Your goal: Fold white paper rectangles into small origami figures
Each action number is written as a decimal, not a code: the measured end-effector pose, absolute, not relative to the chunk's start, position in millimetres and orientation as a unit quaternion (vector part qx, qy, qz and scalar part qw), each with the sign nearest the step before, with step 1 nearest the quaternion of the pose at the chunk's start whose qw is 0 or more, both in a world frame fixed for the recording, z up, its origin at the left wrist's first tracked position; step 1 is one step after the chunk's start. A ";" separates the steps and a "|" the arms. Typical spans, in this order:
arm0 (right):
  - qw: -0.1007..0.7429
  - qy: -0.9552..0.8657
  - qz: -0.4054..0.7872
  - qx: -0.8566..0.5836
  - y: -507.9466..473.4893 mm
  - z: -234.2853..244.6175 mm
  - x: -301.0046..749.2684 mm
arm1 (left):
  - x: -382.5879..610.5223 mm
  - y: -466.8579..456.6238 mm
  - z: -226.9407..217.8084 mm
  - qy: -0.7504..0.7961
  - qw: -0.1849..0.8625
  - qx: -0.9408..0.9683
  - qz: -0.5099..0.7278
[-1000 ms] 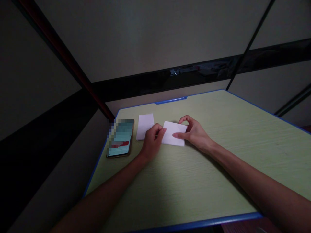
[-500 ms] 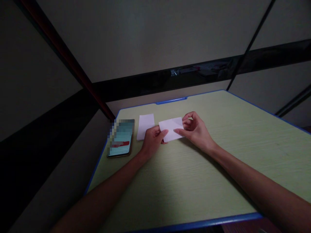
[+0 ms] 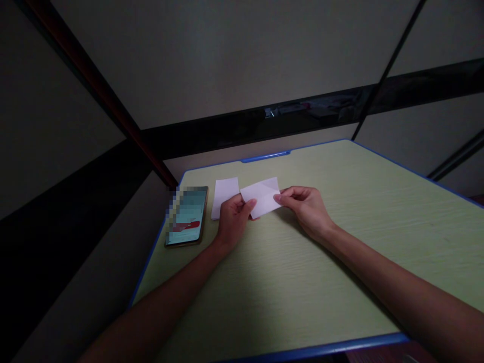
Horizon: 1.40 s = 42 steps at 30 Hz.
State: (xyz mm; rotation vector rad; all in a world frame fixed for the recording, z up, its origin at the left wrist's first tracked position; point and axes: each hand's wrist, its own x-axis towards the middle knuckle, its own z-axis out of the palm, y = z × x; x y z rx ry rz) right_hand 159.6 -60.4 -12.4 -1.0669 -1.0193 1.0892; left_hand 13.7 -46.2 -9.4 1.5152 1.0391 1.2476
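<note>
A small white sheet of paper (image 3: 262, 197) is held tilted just above the table, its right end raised. My left hand (image 3: 235, 217) pinches its left end, thumb on top and fingers underneath. At the right edge my right hand (image 3: 304, 204) grips the sheet between thumb and curled fingers. Behind my left hand lies a white stack of paper (image 3: 226, 194), flat on the table and partly covered by that hand. Whether the held paper is one layer or folded I cannot tell.
Left of the stack lies a phone (image 3: 185, 222) with its screen lit, partly pixelated. The pale green table (image 3: 359, 262) has a blue rim, with a blue strip (image 3: 265, 157) at its far edge. Dark-banded cabinet panels (image 3: 227, 65) rise behind it.
The held paper has shifted slightly left and tilted more, its right end higher. My right hand's fingers have closed in from spread behind the paper to a pinch at its edge.
</note>
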 end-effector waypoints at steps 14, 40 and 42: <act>0.645 -0.383 0.515 -0.414 -59.6 -14.7 157.6 | 14.2 -46.8 -9.2 0.429 0.450 0.599 0.505; 0.630 -0.378 0.504 -0.454 -58.5 -14.8 155.9 | 15.7 -50.3 -7.4 0.424 0.466 0.601 0.491; 0.630 -0.390 0.488 -0.461 -58.6 -15.4 156.0 | 15.9 -49.8 -8.7 0.418 0.479 0.602 0.483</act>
